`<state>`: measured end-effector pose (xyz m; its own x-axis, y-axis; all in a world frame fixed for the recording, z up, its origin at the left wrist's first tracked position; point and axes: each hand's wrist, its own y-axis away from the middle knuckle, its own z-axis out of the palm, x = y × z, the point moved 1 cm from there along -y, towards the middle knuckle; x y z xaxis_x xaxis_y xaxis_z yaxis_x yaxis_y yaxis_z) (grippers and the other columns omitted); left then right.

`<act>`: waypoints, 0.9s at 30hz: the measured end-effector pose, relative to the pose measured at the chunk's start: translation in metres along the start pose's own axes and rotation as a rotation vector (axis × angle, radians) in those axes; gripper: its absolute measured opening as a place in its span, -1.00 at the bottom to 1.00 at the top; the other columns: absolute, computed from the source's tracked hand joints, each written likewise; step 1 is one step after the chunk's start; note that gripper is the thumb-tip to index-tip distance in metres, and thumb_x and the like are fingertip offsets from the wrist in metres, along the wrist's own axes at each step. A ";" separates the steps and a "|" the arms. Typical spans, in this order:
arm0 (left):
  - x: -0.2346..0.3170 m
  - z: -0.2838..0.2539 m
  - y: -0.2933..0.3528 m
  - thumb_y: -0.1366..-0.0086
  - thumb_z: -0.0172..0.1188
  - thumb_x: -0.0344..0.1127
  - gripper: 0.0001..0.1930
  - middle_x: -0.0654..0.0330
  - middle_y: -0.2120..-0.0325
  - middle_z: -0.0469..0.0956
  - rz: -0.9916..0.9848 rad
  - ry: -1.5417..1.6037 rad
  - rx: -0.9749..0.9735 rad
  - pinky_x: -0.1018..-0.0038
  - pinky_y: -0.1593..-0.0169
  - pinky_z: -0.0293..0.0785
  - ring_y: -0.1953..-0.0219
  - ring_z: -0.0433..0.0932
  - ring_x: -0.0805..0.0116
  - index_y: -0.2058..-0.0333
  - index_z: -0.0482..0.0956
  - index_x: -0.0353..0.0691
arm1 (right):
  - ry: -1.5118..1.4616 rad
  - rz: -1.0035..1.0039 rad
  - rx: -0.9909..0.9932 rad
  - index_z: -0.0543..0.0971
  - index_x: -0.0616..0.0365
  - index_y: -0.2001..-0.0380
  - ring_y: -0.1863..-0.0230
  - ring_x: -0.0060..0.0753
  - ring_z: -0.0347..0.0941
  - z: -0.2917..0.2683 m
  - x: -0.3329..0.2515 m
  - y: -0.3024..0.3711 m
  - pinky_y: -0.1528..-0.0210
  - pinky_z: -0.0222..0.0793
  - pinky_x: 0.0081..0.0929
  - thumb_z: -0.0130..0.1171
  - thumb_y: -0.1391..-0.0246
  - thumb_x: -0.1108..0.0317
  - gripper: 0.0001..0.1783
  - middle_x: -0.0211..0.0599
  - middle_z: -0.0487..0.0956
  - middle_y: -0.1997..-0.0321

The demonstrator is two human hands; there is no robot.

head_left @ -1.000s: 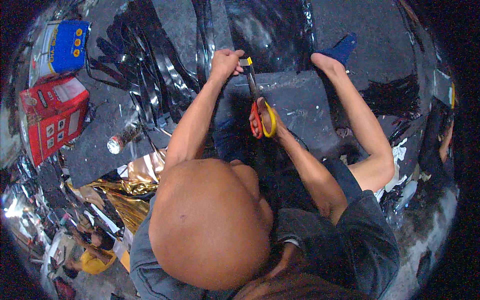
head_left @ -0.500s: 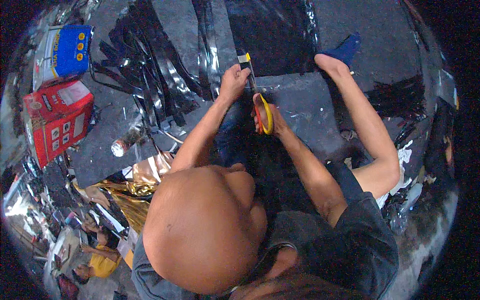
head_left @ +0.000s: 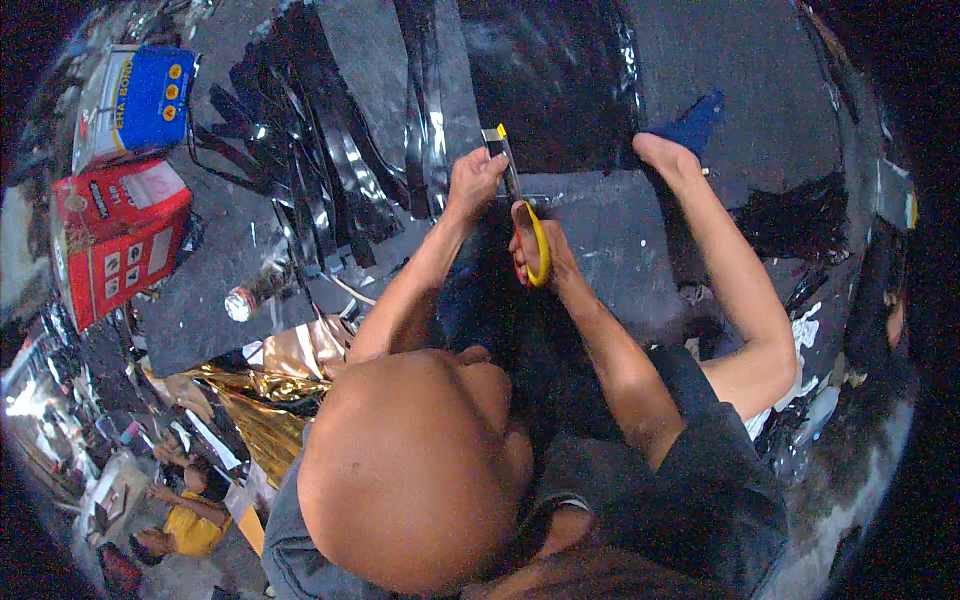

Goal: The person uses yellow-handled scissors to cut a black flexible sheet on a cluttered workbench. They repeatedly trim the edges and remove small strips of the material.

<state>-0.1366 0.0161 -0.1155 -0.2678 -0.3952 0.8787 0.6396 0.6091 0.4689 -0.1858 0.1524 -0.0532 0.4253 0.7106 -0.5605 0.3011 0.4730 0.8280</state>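
Note:
My left hand pinches a small dark strip with a pale band and a yellow tip, which sticks up past the fingers. Wrapped around the handles of a pair of scissors is my right hand. One handle is yellow, the other reddish. The blades point up toward the left hand and lie against or just beside the strip; the exact contact is too small to tell. Beyond both hands a sheet of shiny black plastic lies on the grey floor covering.
Black plastic strips lie left of the hands. Farther left stand a blue and white box and a red box. Gold foil lies lower left, near a person in yellow. My bent leg is at the right.
The view has shifted slightly, so the hands and floor things sit lower. Both hands keep their holds, and the scissor handles look a little closer together.

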 end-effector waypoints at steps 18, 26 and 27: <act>0.053 -0.002 0.031 -0.23 0.09 -0.29 -0.69 0.54 0.67 0.09 0.124 0.003 -0.027 0.62 0.57 -0.06 0.60 0.05 0.70 0.64 0.21 -0.10 | 0.387 -0.448 0.222 0.49 0.46 0.34 0.27 -0.05 0.42 -0.010 -0.169 -0.136 0.14 0.21 -0.13 -0.50 0.14 -0.60 0.14 0.20 0.47 0.46; 0.083 -0.006 0.052 -0.23 0.08 -0.28 -0.69 0.48 0.64 0.07 0.110 -0.103 0.023 0.58 0.52 0.01 0.55 0.06 0.65 0.61 0.18 -0.19 | 0.375 -0.451 0.272 0.50 0.19 0.12 0.13 0.10 0.42 -0.015 -0.244 -0.213 0.07 0.25 -0.15 -0.44 0.24 -0.66 0.11 0.20 0.51 0.24; 0.083 -0.007 0.053 -0.22 0.08 -0.28 -0.69 0.48 0.64 0.07 0.102 -0.098 0.027 0.58 0.52 0.01 0.55 0.06 0.65 0.61 0.18 -0.20 | 0.375 -0.488 0.293 0.50 0.21 0.12 0.11 0.10 0.42 -0.014 -0.252 -0.220 0.06 0.25 -0.15 -0.44 0.25 -0.66 0.13 0.21 0.51 0.22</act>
<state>-0.1195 0.0109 -0.0183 -0.2724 -0.2623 0.9257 0.6476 0.6616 0.3780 -0.3710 -0.1239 -0.0940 -0.1269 0.6089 -0.7830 0.6247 0.6622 0.4137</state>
